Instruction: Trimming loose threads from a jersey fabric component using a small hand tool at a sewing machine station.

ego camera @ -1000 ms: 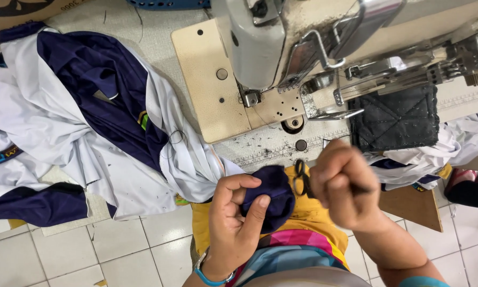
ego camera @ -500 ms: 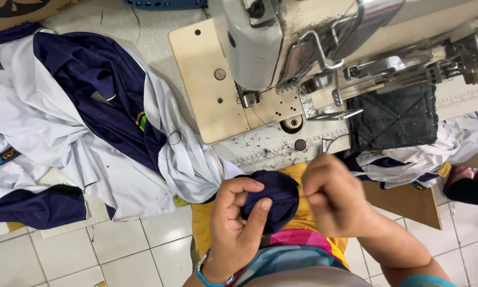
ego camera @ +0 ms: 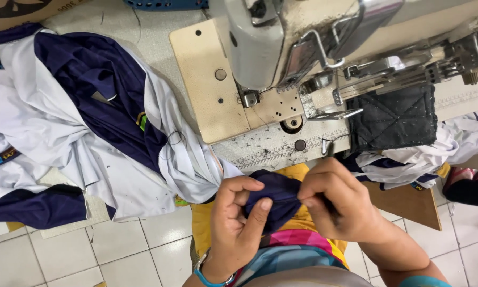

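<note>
We've got a navy fabric piece (ego camera: 273, 199) bunched between both hands, low centre of the head view, just in front of the sewing machine bed (ego camera: 217, 95) and over our lap; its long axis runs roughly left-right, slightly tilted up toward the right, folded edge facing the machine. Our left hand (ego camera: 239, 228) pinches the left end, thumb on top and fingers curled under the cloth, pressed together on it. Our right hand (ego camera: 340, 204) is closed on the right end, fingertips pressed onto the navy fabric; a thin dark tool (ego camera: 330, 151) sticks up out of that fist toward the machine, can't tell what kind. The fabric's left side touches a white sleeve-like fold that trails off into the white and navy garment pile (ego camera: 79, 127) spread over the table on the left. Beneath the hands: yellow cloth (ego camera: 303, 172) and a multicoloured striped garment (ego camera: 297, 242) on our lap. Blue wristband (ego camera: 210, 276) on the left wrist. Behind the hands, the ruler strip (ego camera: 281, 151) along the machine bed edge, then the grey machine head (ego camera: 271, 42) with presser foot area. Right of that, a black quilted pad (ego camera: 393, 117) sits on the table, with more white and navy fabric (ego camera: 404, 162) hanging below it. White tiled floor (ego camera: 90, 255) at bottom left
</note>
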